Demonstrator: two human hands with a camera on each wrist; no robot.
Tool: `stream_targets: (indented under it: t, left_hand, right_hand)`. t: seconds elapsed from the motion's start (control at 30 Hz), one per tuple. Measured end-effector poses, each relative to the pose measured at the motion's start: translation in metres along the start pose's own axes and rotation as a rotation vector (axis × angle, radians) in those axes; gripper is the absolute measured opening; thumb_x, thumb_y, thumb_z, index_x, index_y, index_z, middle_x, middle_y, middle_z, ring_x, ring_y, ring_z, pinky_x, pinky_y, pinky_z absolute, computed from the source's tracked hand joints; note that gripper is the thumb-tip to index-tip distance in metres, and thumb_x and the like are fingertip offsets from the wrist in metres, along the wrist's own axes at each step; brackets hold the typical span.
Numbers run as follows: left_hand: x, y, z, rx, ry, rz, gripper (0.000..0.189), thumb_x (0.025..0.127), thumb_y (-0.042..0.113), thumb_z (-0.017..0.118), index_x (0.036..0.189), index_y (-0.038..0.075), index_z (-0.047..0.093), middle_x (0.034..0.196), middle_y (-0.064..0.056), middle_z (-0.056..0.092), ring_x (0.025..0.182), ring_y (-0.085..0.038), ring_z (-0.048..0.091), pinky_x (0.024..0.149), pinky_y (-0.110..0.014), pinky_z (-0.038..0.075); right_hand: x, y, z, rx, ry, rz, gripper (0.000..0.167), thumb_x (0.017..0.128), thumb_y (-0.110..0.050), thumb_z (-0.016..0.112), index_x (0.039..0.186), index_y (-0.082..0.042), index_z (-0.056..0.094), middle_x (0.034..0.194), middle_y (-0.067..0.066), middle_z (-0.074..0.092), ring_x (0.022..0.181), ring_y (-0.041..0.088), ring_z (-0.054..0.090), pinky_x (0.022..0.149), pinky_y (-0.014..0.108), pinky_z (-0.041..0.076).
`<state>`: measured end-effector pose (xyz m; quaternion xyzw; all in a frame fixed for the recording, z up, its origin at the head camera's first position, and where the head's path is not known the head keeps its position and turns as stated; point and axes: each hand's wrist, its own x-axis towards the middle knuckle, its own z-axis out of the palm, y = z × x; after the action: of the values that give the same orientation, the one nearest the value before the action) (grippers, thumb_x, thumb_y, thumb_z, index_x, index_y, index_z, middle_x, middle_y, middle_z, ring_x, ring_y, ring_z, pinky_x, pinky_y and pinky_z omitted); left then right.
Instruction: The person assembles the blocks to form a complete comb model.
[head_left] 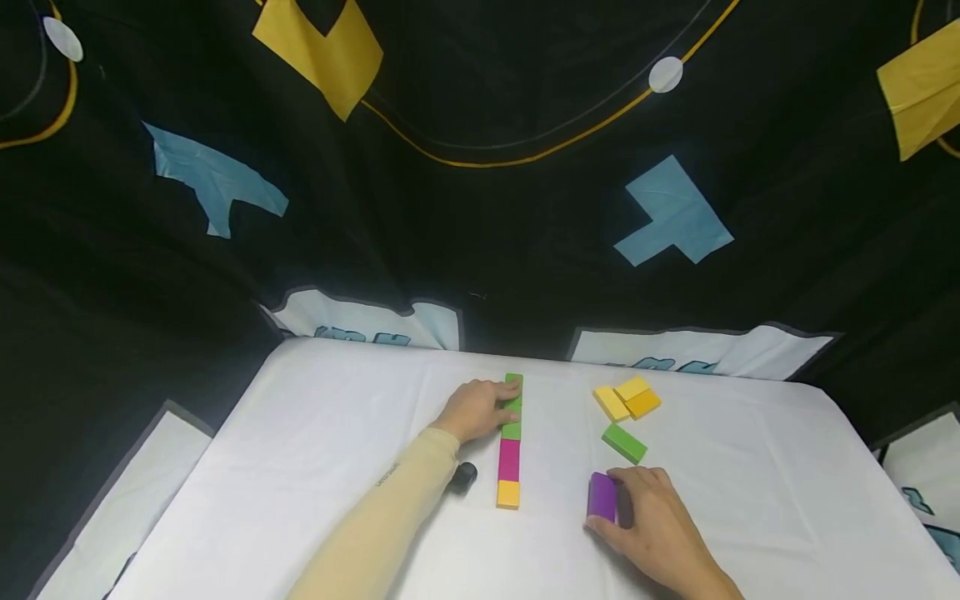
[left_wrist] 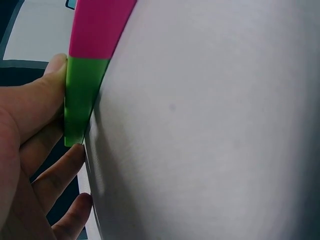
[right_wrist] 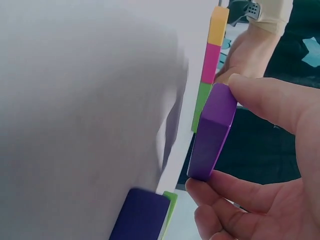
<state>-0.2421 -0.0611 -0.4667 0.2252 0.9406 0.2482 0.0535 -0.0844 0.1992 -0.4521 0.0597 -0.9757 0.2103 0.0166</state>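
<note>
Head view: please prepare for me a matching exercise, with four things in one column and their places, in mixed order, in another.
1. purple block
2. pink block
3. left hand
4. loose green block

A. touching the green part of the row
B. between the yellow blocks and the right hand
C. gripped by the right hand
D. in the row, next to its orange end

Pairs: 1-C, 2-D, 3-A, 4-B

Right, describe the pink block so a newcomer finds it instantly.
On the white table, find the row of blocks that the left hand touches. Toward its near end, the pink block lies between a green block and the yellow-orange end block. It alone is pink.
</note>
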Motion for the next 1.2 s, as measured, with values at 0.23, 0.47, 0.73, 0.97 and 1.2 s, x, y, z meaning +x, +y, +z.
stream_targets:
  t: [0.23, 0.47, 0.73, 0.97, 1.2]
  left_hand:
    - [0.0, -0.002, 0.001, 0.011, -0.009, 0.001, 0.05, 0.092, 0.033, 0.074, 0.138, 0.019, 0.063, 0.144, 0.008, 0.056, 0.136, -0.023, 0.051, 0.112, -0.039, 0.042]
    - [0.0, -0.003, 0.002, 0.009, -0.003, 0.009, 0.049, 0.092, 0.032, 0.074, 0.138, 0.018, 0.063, 0.145, 0.007, 0.056, 0.135, -0.024, 0.051, 0.112, -0.04, 0.042]
    - [-0.001, -0.002, 0.001, 0.005, 0.002, 0.016, 0.049, 0.092, 0.032, 0.074, 0.137, 0.017, 0.064, 0.145, 0.006, 0.056, 0.136, -0.025, 0.051, 0.113, -0.041, 0.041]
    - [-0.001, 0.0, -0.001, 0.0, -0.001, 0.006, 0.05, 0.092, 0.032, 0.074, 0.138, 0.018, 0.062, 0.145, 0.007, 0.055, 0.137, -0.024, 0.049, 0.114, -0.041, 0.039]
    - [-0.001, -0.001, 0.0, -0.015, 0.009, 0.005, 0.05, 0.091, 0.031, 0.075, 0.138, 0.017, 0.062, 0.144, 0.008, 0.056, 0.137, -0.023, 0.049, 0.114, -0.039, 0.039]
  right_hand:
    - [-0.001, -0.012, 0.004, 0.006, -0.041, 0.048, 0.069, 0.073, -0.044, 0.088, 0.127, -0.007, 0.064, 0.122, 0.006, 0.065, 0.111, 0.022, 0.051, 0.094, 0.044, 0.053]
    - [-0.002, -0.023, 0.009, 0.01, -0.077, 0.051, 0.069, 0.072, -0.045, 0.089, 0.126, -0.011, 0.065, 0.121, 0.003, 0.064, 0.111, 0.02, 0.051, 0.094, 0.045, 0.054]
    - [-0.004, -0.037, 0.017, 0.006, -0.089, -0.029, 0.065, 0.071, -0.049, 0.088, 0.123, -0.015, 0.067, 0.119, -0.001, 0.064, 0.115, 0.019, 0.052, 0.098, 0.046, 0.052]
    - [-0.005, -0.045, 0.021, -0.01, -0.097, -0.102, 0.065, 0.074, -0.053, 0.085, 0.123, -0.014, 0.067, 0.116, -0.002, 0.065, 0.113, 0.017, 0.052, 0.097, 0.043, 0.051]
    - [-0.006, -0.053, 0.024, 0.003, -0.12, -0.149, 0.065, 0.075, -0.053, 0.083, 0.123, -0.013, 0.066, 0.115, -0.003, 0.064, 0.111, 0.016, 0.052, 0.096, 0.044, 0.052]
